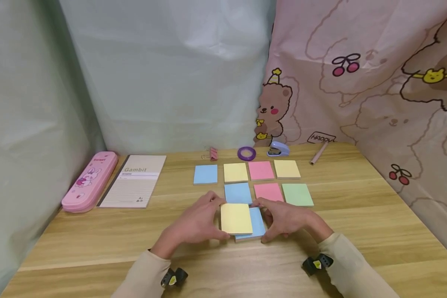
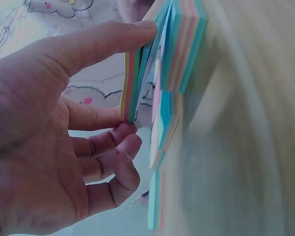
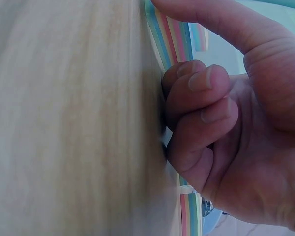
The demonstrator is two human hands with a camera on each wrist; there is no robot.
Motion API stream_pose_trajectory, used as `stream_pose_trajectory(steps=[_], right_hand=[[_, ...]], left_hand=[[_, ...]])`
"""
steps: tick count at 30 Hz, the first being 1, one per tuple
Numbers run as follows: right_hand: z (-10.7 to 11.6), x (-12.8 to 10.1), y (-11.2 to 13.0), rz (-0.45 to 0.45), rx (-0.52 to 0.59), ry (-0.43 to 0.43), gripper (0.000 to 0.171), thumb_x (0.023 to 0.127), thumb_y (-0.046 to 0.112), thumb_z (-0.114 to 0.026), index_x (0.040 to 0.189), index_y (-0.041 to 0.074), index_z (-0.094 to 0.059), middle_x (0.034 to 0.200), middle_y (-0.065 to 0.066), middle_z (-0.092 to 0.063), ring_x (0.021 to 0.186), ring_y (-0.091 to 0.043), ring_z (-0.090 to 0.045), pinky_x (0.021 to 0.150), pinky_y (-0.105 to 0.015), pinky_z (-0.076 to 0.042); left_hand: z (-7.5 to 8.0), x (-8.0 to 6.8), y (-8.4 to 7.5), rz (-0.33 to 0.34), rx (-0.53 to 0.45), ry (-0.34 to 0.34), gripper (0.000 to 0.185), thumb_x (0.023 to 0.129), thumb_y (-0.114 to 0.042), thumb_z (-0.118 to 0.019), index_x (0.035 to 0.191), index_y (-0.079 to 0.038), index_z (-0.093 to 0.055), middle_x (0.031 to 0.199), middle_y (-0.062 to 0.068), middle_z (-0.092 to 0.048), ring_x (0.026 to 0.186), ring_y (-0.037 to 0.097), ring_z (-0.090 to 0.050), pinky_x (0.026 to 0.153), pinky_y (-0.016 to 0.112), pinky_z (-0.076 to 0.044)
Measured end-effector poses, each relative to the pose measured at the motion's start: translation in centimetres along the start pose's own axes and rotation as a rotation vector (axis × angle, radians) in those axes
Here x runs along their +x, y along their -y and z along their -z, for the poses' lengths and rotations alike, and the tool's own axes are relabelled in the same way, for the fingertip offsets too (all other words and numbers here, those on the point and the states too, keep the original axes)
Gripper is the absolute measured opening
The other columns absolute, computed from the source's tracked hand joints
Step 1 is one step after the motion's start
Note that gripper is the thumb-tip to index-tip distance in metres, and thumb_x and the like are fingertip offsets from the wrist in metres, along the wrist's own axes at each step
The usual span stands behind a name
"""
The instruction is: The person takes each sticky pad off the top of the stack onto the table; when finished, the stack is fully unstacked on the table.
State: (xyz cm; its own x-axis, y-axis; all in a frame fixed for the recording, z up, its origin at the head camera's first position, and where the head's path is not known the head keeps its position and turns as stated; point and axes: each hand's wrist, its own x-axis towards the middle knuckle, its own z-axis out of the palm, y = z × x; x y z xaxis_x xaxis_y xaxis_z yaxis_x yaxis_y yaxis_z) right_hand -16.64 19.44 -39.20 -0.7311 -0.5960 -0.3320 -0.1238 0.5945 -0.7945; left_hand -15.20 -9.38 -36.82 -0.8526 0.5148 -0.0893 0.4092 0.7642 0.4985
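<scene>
A multi-coloured sticky-note pad (image 1: 258, 225) lies on the wooden table (image 1: 357, 231) in front of me, its exposed top sheet blue. My left hand (image 1: 197, 223) pinches a yellow-topped wad of notes (image 1: 236, 218) at the pad's left side; in the left wrist view thumb and fingers hold this wad (image 2: 130, 88) apart from the rest of the stack (image 2: 184, 44). My right hand (image 1: 287, 219) grips the pad's right edge, thumb on top and fingers curled against the striped side (image 3: 172, 34). Beyond the hands lie two rows of single pads: blue (image 1: 205, 174), yellow (image 1: 235, 172), pink (image 1: 261, 170), yellow (image 1: 287, 169), then blue (image 1: 237, 193), pink (image 1: 268, 191), green (image 1: 297, 194).
A pink pencil case (image 1: 90, 180) and a "Gambit" notebook (image 1: 135, 180) lie at the left. Along the back edge sit a pink clip (image 1: 213, 154), a purple tape roll (image 1: 246, 153), a blue stapler (image 1: 278, 149) and a pen (image 1: 318, 154). Curtains close off the back and sides.
</scene>
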Motion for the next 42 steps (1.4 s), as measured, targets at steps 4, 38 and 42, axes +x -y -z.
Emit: stream_pose_trajectory(steps=[4, 38, 42], right_hand=[[-0.1, -0.1, -0.1, 0.015, 0.008, 0.009, 0.086, 0.078, 0.015, -0.093, 0.149, 0.017, -0.044, 0.079, -0.004, -0.054, 0.05, -0.015, -0.05, 0.043, -0.024, -0.046], [-0.1, -0.2, -0.1, -0.009, 0.011, -0.003, 0.088, 0.076, 0.015, -0.094, 0.148, 0.019, -0.043, 0.082, -0.006, -0.055, 0.051, -0.015, -0.05, 0.043, -0.025, -0.045], [-0.1, -0.2, -0.1, -0.008, 0.02, -0.004, 0.087, 0.076, 0.014, -0.093, 0.147, 0.019, -0.043, 0.082, -0.006, -0.055, 0.051, -0.016, -0.05, 0.043, -0.025, -0.045]], left_hand=[[1.3, -0.2, 0.9, 0.042, 0.016, -0.045, 0.09, 0.073, -0.038, -0.096, 0.147, -0.004, -0.058, 0.138, 0.008, -0.055, 0.121, 0.024, -0.057, 0.1, 0.047, -0.057], [3.6, 2.3, 9.0, 0.106, -0.053, 0.008, 0.092, 0.08, -0.034, -0.092, 0.152, 0.002, -0.049, 0.146, 0.022, -0.047, 0.132, 0.036, -0.051, 0.12, 0.057, -0.042], [3.5, 2.4, 9.2, 0.111, -0.06, 0.015, 0.09, 0.08, -0.032, -0.092, 0.152, 0.002, -0.049, 0.145, 0.022, -0.047, 0.133, 0.037, -0.05, 0.122, 0.058, -0.041]])
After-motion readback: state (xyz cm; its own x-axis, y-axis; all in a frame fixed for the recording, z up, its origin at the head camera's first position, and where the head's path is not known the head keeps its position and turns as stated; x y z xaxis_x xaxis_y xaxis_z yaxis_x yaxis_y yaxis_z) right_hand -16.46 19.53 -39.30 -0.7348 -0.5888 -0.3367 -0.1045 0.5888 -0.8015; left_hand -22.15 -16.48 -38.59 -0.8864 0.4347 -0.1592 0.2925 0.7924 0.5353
